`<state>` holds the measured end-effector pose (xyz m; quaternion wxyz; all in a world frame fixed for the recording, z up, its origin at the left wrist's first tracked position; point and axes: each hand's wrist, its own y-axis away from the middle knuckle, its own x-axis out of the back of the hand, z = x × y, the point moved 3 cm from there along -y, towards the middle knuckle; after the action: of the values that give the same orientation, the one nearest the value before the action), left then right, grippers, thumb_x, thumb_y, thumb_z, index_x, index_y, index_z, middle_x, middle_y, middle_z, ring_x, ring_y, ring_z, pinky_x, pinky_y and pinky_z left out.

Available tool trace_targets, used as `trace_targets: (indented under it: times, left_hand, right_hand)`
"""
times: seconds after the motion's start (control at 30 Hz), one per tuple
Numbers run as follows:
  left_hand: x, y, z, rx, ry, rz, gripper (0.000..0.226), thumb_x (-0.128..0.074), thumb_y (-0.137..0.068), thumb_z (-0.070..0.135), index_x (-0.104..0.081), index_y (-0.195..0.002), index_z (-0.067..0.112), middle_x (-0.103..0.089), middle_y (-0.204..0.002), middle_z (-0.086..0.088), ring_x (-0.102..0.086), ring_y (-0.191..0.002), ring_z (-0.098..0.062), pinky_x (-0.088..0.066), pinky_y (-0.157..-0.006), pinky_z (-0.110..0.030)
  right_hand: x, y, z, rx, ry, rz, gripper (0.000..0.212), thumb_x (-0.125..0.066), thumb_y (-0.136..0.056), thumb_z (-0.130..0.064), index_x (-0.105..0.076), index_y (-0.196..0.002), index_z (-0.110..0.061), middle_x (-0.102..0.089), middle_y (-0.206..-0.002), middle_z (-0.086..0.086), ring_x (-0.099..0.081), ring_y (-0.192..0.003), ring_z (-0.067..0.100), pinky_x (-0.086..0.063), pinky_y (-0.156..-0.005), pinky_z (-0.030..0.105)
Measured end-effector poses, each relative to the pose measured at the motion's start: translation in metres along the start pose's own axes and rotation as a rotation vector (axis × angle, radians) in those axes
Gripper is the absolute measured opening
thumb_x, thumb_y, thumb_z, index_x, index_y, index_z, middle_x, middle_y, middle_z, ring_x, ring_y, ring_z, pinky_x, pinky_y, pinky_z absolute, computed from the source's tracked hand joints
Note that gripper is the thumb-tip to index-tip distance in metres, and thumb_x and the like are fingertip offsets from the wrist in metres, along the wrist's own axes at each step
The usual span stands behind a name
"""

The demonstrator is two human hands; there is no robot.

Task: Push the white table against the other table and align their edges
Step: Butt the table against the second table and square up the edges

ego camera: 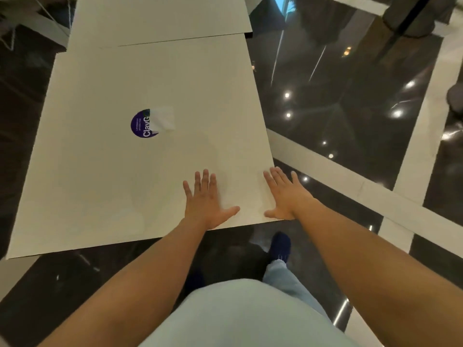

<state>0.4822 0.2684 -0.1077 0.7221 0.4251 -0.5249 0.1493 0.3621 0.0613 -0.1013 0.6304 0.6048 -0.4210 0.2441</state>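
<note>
The white table [105, 186] fills the middle of the head view, with a round purple sticker [143, 123] on its top. Its far edge meets the other white table [160, 18] at a thin seam; the far table's right corner sticks out a little past the near one. My left hand [206, 200] lies flat, fingers spread, on the near right part of the top. My right hand [284, 194] rests flat over the near right corner, fingers apart, partly past the right edge.
Glossy black floor with white stripes [350, 191] surrounds the tables and reflects ceiling lights. My blue shoe [280, 246] and jeans leg stand just behind the near edge. Dark furniture shows at the far left and far right.
</note>
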Motion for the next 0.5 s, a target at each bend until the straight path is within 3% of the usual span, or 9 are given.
trace_targets:
  times: [0.27, 0.5]
  left_hand:
    - [0.022, -0.044, 0.117, 0.126, 0.046, 0.002, 0.118, -0.02, -0.07, 0.094, 0.009, -0.155, 0.018, 0.018, -0.164, -0.01, 0.021, -0.148, -0.035, 0.013, -0.115, -0.065]
    - [0.054, -0.108, 0.166, 0.184, 0.048, 0.041, 0.119, -0.016, -0.067, 0.095, 0.008, -0.156, 0.018, 0.014, -0.165, -0.011, 0.016, -0.149, -0.037, 0.007, -0.116, -0.066]
  right_hand:
    - [0.035, 0.003, 0.118, 0.078, 0.086, 0.032, 0.113, -0.058, -0.083, -0.064, 0.019, -0.152, -0.017, 0.017, -0.163, 0.01, 0.015, -0.149, 0.029, -0.001, -0.12, 0.057]
    - [0.064, -0.025, 0.181, 0.135, 0.136, 0.092, 0.112, -0.056, -0.083, -0.063, 0.016, -0.152, -0.013, 0.011, -0.164, 0.014, 0.009, -0.151, 0.03, -0.005, -0.119, 0.055]
